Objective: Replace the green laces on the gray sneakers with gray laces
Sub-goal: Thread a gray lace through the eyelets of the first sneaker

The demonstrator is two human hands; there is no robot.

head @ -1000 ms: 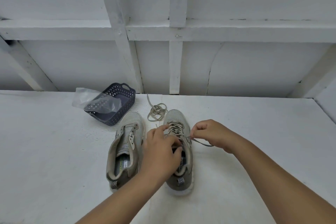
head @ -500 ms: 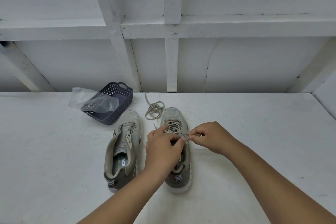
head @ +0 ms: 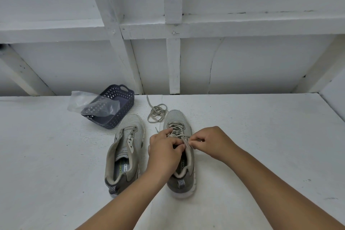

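On the white tabletop [head: 56, 155] the right sneaker [head: 180, 155] is partly laced, and both hands work at its upper eyelets: the left hand [head: 164, 153] grips the tongue edge while the right hand [head: 211, 142] pinches the lace end [head: 188, 141]. The left sneaker [head: 125, 147] lies unlaced beside it, with a loose lace [head: 156, 113] coiled just beyond the toes. If the pinch slips, the tip could miss the eyelet or fray; uneven pulling could leave the ends mismatched.

The place looks like a plain, white-painted wooden structure, perhaps a shed or utility room, not a furnished room. The back wall [head: 242, 65] shows exposed painted studs and a crossbeam [head: 224, 26], above a rough white work surface [head: 261, 136].
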